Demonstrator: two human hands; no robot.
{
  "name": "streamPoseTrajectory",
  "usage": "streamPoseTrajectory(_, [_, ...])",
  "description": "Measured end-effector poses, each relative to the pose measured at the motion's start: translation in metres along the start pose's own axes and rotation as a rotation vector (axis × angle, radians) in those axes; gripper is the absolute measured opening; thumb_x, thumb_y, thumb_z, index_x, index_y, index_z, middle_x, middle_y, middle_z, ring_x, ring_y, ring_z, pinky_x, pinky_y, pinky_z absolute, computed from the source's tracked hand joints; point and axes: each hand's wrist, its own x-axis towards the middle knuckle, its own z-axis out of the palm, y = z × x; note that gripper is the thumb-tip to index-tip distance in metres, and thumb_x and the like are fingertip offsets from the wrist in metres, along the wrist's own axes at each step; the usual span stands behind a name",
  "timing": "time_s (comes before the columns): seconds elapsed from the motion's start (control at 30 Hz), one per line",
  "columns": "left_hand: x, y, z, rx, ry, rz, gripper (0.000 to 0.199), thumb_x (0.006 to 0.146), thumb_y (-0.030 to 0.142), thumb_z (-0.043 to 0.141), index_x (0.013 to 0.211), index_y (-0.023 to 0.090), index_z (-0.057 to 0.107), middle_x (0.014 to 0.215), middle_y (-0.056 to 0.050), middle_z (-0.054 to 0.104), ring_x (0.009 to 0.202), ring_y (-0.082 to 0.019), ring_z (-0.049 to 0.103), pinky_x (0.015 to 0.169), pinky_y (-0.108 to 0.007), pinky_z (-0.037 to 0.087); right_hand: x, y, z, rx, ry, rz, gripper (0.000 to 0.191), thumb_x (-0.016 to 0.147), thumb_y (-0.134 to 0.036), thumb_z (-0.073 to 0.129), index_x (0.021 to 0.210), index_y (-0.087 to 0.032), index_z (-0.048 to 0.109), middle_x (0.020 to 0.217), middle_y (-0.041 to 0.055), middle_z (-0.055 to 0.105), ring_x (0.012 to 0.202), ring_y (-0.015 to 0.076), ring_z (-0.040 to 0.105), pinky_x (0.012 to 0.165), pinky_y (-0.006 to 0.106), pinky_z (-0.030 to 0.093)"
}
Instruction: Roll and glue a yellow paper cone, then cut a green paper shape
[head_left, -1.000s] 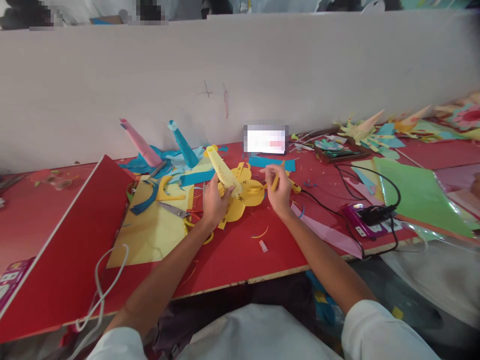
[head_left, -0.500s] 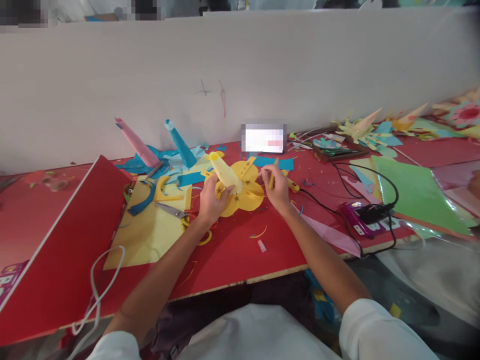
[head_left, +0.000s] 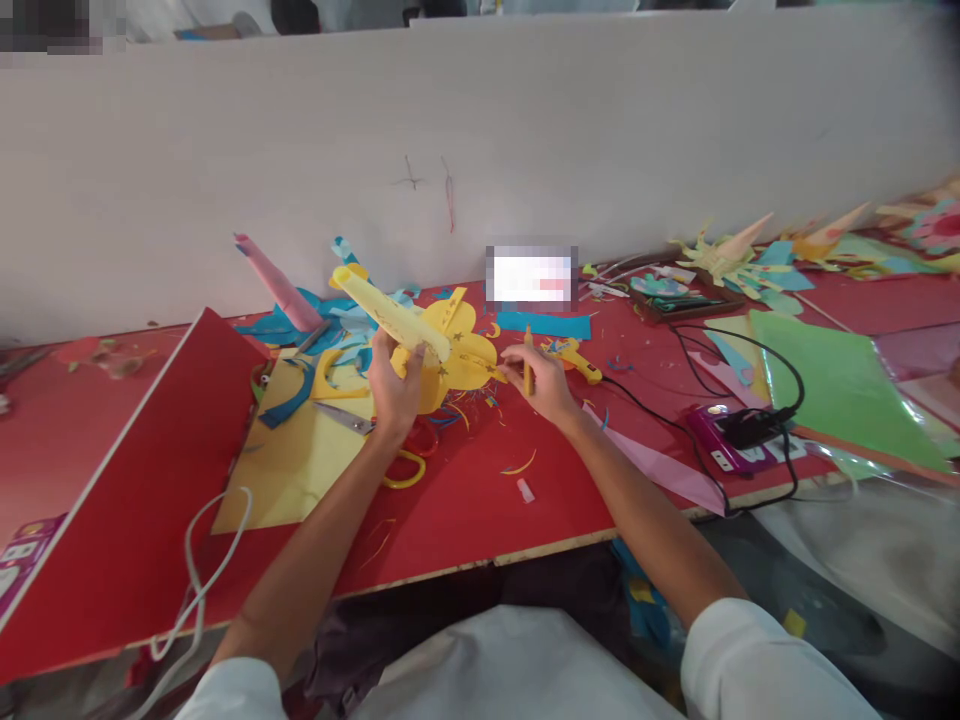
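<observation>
My left hand [head_left: 397, 388] is wrapped round the lower part of a yellow paper flower [head_left: 469, 360], which has a long pale yellow tube [head_left: 386, 308] and petals marked with stars. The tube tilts up to the left. My right hand [head_left: 544, 380] is at the flower's right edge, its fingertips at the tip of a petal strip, with a yellow pencil-like stick [head_left: 528, 365] held between the fingers. Just right of this hand lies a yellow glue gun [head_left: 576, 360]. Scissors [head_left: 345, 417] rest on a yellow sheet [head_left: 289, 470] left of my left hand.
A red panel [head_left: 142, 490] stands at the left. Pink [head_left: 277, 285] and blue [head_left: 341, 250] paper tubes are behind. A purple power strip [head_left: 724, 440] with black cables, a green sheet [head_left: 840, 390] and a pink strip [head_left: 660, 465] lie right. A blurred bright screen [head_left: 532, 278] leans at the wall.
The flower has moved left with my left hand, and its tube now leans further left. My right hand has shifted slightly down and left. Paper scraps under the flower now show.
</observation>
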Motion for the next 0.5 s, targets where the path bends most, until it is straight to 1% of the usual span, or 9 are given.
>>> streamPoseTrajectory(0.1, [-0.001, -0.003, 0.002, -0.037, -0.045, -0.008, 0.053, 0.1, 0.052, 0.066, 0.142, 0.022, 0.054, 0.135, -0.014, 0.068, 0.126, -0.027, 0.069, 0.11, -0.045, 0.055, 0.002, -0.004, -0.001, -0.017, 0.015, 0.037, 0.023, 0.105, -0.047, 0.061, 0.099, -0.026, 0.068, 0.086, 0.0045, 0.076, 0.075, 0.0206, 0.071, 0.072, 0.032, 0.054])
streamPoseTrajectory(0.23, [-0.005, -0.002, 0.005, -0.036, -0.164, 0.001, 0.052, 0.1, 0.052, 0.066, 0.14, 0.022, 0.056, 0.133, -0.014, 0.069, 0.122, -0.028, 0.07, 0.108, -0.045, 0.056, 0.005, -0.008, -0.007, -0.019, 0.083, 0.086, 0.033, 0.106, -0.051, 0.057, 0.092, -0.024, 0.066, 0.068, 0.0004, 0.066, 0.055, 0.0149, 0.057, 0.059, 0.028, 0.045])
streamPoseTrajectory(0.3, [-0.008, 0.001, 0.006, -0.003, -0.219, 0.0, 0.051, 0.099, 0.052, 0.066, 0.14, 0.022, 0.058, 0.131, -0.014, 0.07, 0.122, -0.029, 0.07, 0.107, -0.046, 0.056, 0.006, -0.008, -0.009, -0.017, 0.117, 0.092, 0.035, 0.106, -0.053, 0.057, 0.09, -0.023, 0.066, 0.064, -0.001, 0.063, 0.052, 0.0137, 0.052, 0.056, 0.028, 0.042])
streamPoseTrajectory(0.37, [-0.01, 0.003, 0.006, 0.029, -0.248, -0.005, 0.052, 0.099, 0.053, 0.065, 0.14, 0.022, 0.058, 0.131, -0.014, 0.07, 0.123, -0.03, 0.069, 0.108, -0.047, 0.055, 0.006, -0.007, -0.01, -0.026, 0.127, 0.089, 0.036, 0.105, -0.054, 0.057, 0.088, -0.023, 0.066, 0.062, -0.0019, 0.06, 0.051, 0.0136, 0.05, 0.054, 0.028, 0.04])
streamPoseTrajectory(0.43, [-0.01, 0.003, 0.006, 0.039, -0.245, -0.006, 0.053, 0.1, 0.054, 0.064, 0.141, 0.021, 0.057, 0.131, -0.015, 0.07, 0.125, -0.03, 0.068, 0.11, -0.049, 0.054, 0.005, -0.005, -0.01, -0.033, 0.094, 0.087, 0.035, 0.106, -0.053, 0.057, 0.089, -0.024, 0.066, 0.061, -0.0019, 0.061, 0.052, 0.0147, 0.053, 0.056, 0.028, 0.042])
streamPoseTrajectory(0.5, [-0.007, 0.001, 0.004, 0.03, -0.197, -0.006, 0.055, 0.1, 0.055, 0.063, 0.142, 0.021, 0.056, 0.131, -0.015, 0.07, 0.126, -0.03, 0.068, 0.111, -0.049, 0.054, 0.003, -0.003, -0.008, -0.03, 0.025, 0.077, 0.03, 0.106, -0.052, 0.057, 0.095, -0.025, 0.068, 0.07, 0.0005, 0.069, 0.061, 0.0177, 0.064, 0.062, 0.029, 0.049])
